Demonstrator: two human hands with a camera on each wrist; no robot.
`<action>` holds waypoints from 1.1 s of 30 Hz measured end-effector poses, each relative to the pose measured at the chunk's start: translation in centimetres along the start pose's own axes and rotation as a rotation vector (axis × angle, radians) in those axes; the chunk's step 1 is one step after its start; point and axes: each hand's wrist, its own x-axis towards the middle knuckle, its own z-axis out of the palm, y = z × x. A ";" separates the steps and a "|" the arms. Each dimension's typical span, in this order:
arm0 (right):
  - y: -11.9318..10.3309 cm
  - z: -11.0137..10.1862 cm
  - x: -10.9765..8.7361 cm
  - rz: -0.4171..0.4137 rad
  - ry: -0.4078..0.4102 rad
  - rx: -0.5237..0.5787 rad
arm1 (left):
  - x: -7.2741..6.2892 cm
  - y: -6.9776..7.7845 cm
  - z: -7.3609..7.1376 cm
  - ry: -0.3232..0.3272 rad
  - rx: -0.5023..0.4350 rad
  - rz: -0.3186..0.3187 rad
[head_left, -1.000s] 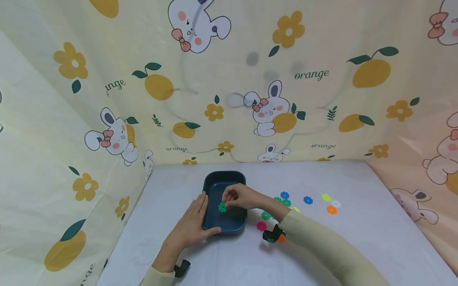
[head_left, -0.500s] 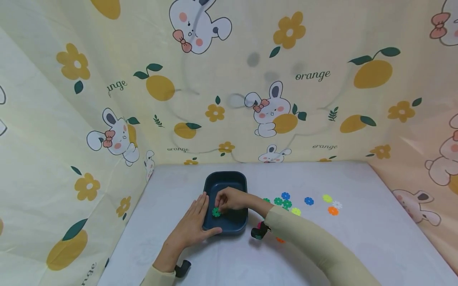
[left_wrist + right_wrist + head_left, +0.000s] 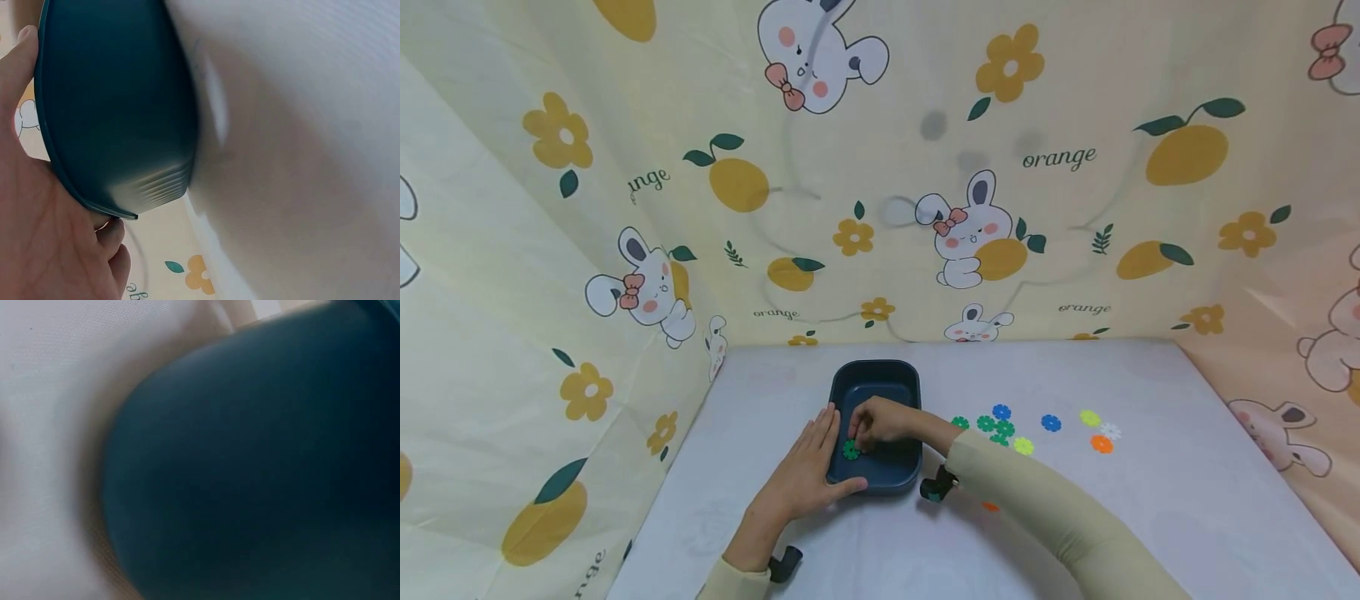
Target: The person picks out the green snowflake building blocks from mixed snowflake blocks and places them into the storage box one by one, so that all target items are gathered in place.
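A deep dark-blue tray stands on the white table. My left hand lies along its left side, fingers straight, with the thumb at the near rim. In the left wrist view, the left hand presses against the tray's rim. Inside the tray, my right hand pinches a green flower-shaped piece low near the left wall. The right wrist view holds mostly the tray's outer wall, blurred, with the hand hidden behind it.
Right of the tray lie several flower-shaped pieces: green, blue, yellow, orange and white. Another orange piece is partly under the right sleeve. A printed curtain hangs behind the table.
My right hand has moved left and lower inside the tray with the green flower-shaped piece, which is now near the left wall. The left hand has stayed on the tray.
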 end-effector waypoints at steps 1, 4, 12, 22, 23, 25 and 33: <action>0.0 0.0 0.0 -0.002 -0.001 -0.001 | 0.0 0.0 0.0 0.001 0.002 0.000; -0.1 -0.1 -0.2 -0.014 -0.002 -0.014 | 0.0 0.0 0.1 0.002 0.008 0.000; -0.4 -2.0 -2.0 -0.077 0.089 -0.090 | 0.1 0.2 -0.1 -0.005 -0.003 -0.017; 0.5 -6.0 -8.7 -0.117 0.206 -0.074 | 0.0 0.3 0.0 -0.005 0.012 -0.031; 0.7 -6.2 -9.5 -0.112 0.216 -0.074 | 0.0 0.3 0.0 -0.004 0.012 -0.030; 1.2 -6.7 -11.0 -0.098 0.233 -0.071 | 0.0 0.3 0.0 -0.002 0.011 -0.030; 4.2 -7.7 -16.6 -0.001 0.272 -0.095 | -0.1 0.4 -0.1 0.007 0.002 -0.019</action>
